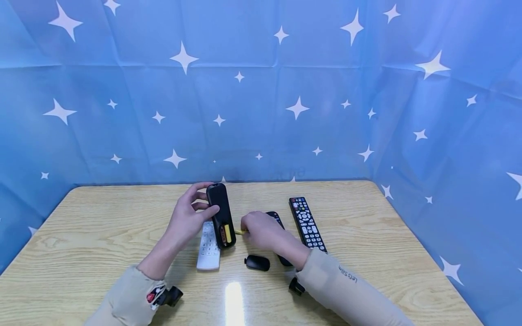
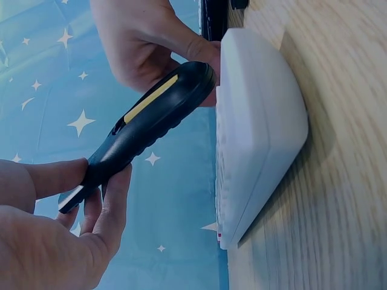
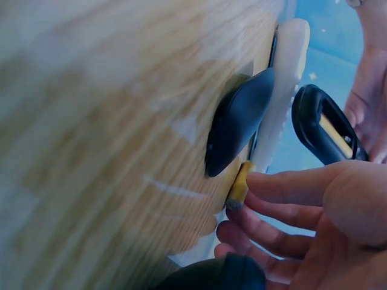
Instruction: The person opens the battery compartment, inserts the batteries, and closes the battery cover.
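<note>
My left hand (image 1: 189, 215) holds a black remote control (image 1: 218, 201) up at its far end, back side facing me, between thumb and fingers. Its battery compartment is uncovered, and a yellow battery (image 1: 228, 233) lies in one side. The other side looks dark and reddish; what it contains I cannot tell. Close to the tabletop, my right hand (image 1: 261, 230) pinches another yellow battery (image 3: 240, 186) between thumb and fingertips. A black battery cover (image 1: 257, 262) lies on the table, nearer to me than that hand.
A white remote control (image 1: 209, 253) lies beneath the raised black one. Partly hidden by my right hand and forearm is another black remote (image 1: 275, 217). Farther right lies a long black remote with many buttons (image 1: 307, 222). A star-patterned blue curtain (image 1: 261, 90) borders the wooden table (image 1: 102, 235).
</note>
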`<state>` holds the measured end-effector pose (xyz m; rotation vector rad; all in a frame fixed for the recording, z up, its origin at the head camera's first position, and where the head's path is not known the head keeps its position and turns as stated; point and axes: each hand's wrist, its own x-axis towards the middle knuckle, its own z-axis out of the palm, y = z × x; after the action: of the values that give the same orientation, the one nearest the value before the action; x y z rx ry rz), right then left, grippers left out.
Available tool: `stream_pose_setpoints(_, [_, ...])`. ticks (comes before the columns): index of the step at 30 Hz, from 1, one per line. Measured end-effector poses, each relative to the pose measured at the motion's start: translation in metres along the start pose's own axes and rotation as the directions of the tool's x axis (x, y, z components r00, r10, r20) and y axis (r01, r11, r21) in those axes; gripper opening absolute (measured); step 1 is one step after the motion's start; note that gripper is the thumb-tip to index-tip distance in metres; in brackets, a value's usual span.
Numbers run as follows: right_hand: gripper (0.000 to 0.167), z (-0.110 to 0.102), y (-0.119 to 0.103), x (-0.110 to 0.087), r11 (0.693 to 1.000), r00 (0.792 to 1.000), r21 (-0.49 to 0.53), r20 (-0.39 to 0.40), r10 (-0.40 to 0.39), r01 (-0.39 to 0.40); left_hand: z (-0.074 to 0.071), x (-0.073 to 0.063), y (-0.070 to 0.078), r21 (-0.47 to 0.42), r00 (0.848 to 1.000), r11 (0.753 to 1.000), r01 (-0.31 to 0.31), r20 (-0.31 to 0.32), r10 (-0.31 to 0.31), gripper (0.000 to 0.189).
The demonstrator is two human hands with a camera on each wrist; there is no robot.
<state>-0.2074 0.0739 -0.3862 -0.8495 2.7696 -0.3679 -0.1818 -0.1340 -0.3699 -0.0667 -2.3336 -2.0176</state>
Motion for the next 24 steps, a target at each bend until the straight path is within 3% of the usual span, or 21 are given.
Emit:
stream_pose_setpoints(6, [0.046,0.001,0.003,-0.001,1.0,1.0,0.002,0.0,-0.003,0.003,0.002,0.0,0.001,-0.015,1.0,1.0,-0.009,0.007,0.009,0.06])
stream_pose_setpoints(10, [0.053,0.0,0.003,-0.003,1.0,1.0,-0.012,0.006,-0.004,0.004,0.002,0.0,0.001,-0.016,1.0,1.0,-0.01,0.009,0.011,0.059])
stream_pose_setpoints(17, [0.044,-0.005,0.004,-0.007,1.0,1.0,-0.004,-0.01,0.025,-0.025,0.001,0.001,-0.001,-0.02,1.0,1.0,-0.006,0.003,0.006,0.06])
stream_pose_setpoints(24, [0.009,-0.015,0.007,-0.014,0.998,0.997,0.048,-0.052,0.052,-0.05,0.001,0.002,-0.002,-0.012,1.0,1.0,0.004,-0.004,-0.004,0.06])
